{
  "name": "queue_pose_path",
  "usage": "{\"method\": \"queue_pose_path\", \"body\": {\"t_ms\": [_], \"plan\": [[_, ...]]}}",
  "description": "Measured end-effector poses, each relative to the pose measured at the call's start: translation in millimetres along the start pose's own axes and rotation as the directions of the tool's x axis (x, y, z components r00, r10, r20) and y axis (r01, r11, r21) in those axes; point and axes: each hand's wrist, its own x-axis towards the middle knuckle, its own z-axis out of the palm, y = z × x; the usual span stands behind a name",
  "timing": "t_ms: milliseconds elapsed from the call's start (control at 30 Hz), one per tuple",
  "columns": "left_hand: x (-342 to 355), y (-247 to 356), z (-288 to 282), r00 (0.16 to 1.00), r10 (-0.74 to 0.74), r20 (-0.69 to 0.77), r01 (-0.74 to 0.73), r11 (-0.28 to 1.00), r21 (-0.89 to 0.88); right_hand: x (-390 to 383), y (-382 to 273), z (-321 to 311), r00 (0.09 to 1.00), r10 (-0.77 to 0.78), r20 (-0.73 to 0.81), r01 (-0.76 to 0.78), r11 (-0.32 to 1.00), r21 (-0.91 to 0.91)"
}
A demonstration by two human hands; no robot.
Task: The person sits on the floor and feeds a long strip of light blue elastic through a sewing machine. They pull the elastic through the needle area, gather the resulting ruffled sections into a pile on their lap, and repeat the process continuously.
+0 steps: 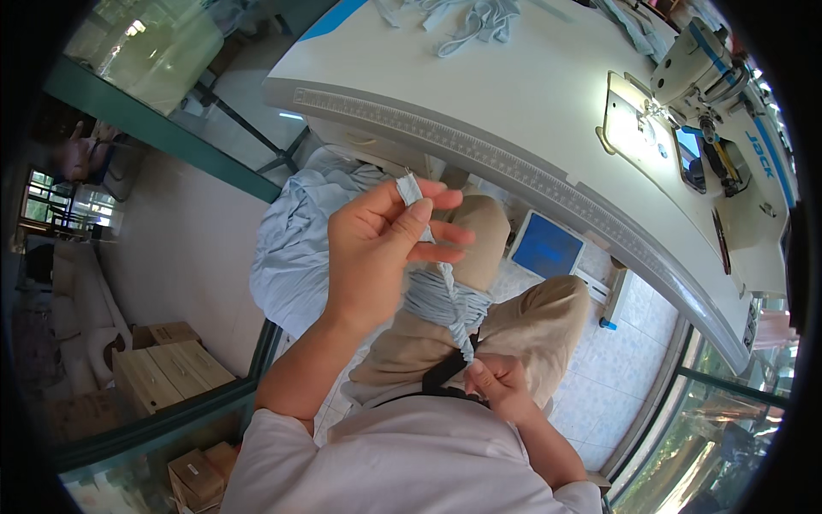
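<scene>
Raised in front of me, my left hand (377, 244) pinches one end of a light blue fabric strip (409, 188) between thumb and forefinger, its other fingers spread. Below those fingers the strip runs down, twisted and gathered, toward my lap. There my right hand (501, 385) has its fingers closed on the lower part of it. Across my left thigh lies a bundle of gathered light blue fabric (424, 297), behind the strip; I cannot tell whether the two are joined.
A white sewing table (514, 103) with a ruler along its front edge curves ahead. At its right stands a lit sewing machine (711, 103); loose blue strips (479, 26) lie farther back. Pale blue cloth (295, 231) is heaped left of my knee. A blue-topped pedal (548, 244) is below.
</scene>
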Motion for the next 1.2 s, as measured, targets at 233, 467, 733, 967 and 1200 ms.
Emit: {"method": "queue_pose_path", "body": {"t_ms": [233,467,733,967,1200], "plan": [[1,1,5,1.000,-0.013,-0.007,0.013,1.000,-0.012,3,-4,9,0.974,-0.206,-0.096,0.165,0.931,-0.326],[3,-4,8,0.999,0.002,-0.053,-0.007,0.996,-0.092,4,0,13,0.972,-0.220,-0.084,0.182,0.928,-0.325],[8,-5,13,0.985,0.148,-0.094,-0.154,0.986,-0.067,6,-5,19,0.974,-0.217,-0.056,0.194,0.941,-0.278],[10,-8,15,0.982,0.146,-0.122,-0.154,0.986,-0.061,7,-5,21,0.978,-0.201,-0.064,0.178,0.949,-0.260],[9,-14,11,0.980,0.178,-0.086,-0.183,0.982,-0.052,7,-6,22,0.981,-0.188,-0.055,0.169,0.955,-0.243]]}}
